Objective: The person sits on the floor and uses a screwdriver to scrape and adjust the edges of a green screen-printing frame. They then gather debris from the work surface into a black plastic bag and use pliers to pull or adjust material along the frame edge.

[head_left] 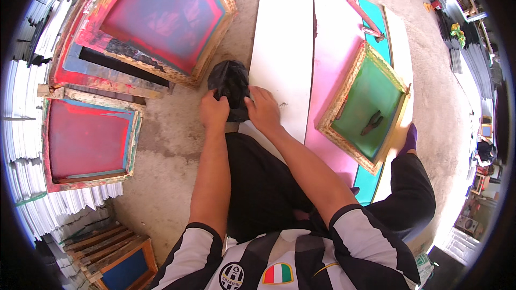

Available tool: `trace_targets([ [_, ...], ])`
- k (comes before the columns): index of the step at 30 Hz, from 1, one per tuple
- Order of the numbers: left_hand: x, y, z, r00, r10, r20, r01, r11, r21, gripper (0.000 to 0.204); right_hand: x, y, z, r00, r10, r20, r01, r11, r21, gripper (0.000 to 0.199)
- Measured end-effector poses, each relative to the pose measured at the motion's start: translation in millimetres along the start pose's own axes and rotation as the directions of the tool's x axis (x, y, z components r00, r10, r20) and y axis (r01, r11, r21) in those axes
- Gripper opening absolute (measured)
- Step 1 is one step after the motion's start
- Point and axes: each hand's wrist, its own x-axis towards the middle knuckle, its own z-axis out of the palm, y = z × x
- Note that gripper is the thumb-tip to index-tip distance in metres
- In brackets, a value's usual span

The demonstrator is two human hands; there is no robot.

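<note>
A black plastic bag [230,75] stands upright at the middle, its mouth facing me, and its dark inside hides whatever it may contain. My left hand [215,108] has its fingers closed on the bag's left edge. On the opposite edge, my right hand [262,107] grips the plastic with its thumb at the rim. To the right, a wooden screen frame [344,86] with green mesh [371,94] lies tilted across the boards. Pliers [371,123] with dark handles rest on that mesh.
White [282,21] and pink [333,37] boards lie right of the bag, with a turquoise strip [376,8]. A reddish long-handled tool [365,19] sits at their far end. Screen frames with red-edged mesh [161,16] lean at left, before stacked white sheets [21,91].
</note>
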Motion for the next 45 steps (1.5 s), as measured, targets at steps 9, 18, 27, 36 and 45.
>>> trace_targets([
  [9, -3.8, 8.0, -7.5, 0.999, 0.028, 0.042, -0.027, 1.0, -0.008, 0.052, -82.5, 80.7, -24.4, 0.975, 0.21, -0.066, -0.205, 0.759, -0.618, 0.078],
  [18, -3.4, 8.1, -6.4, 1.0, 0.02, 0.018, -0.021, 0.999, 0.039, 0.05, -76.4, 74.6, -8.4, 0.992, 0.123, 0.001, -0.101, 0.822, -0.561, 0.076],
  [27, -5.4, 10.7, -8.3, 0.999, 0.011, 0.035, -0.013, 0.998, 0.059, 0.049, -54.1, 92.3, -43.5, 0.992, -0.106, -0.064, 0.069, 0.905, -0.421, 0.053],
  [36, -6.1, 15.8, -7.7, 0.999, 0.012, 0.034, -0.013, 1.0, 0.016, 0.052, -30.9, 100.1, -46.8, 0.983, -0.165, -0.075, 0.126, 0.92, -0.372, 0.028],
  [45, 7.8, -3.6, 3.7, 0.998, 0.051, 0.03, -0.051, 0.999, -0.005, 0.048, -27.3, 107.6, -23.5, 0.968, -0.155, -0.197, 0.079, 0.934, -0.347, 0.012],
])
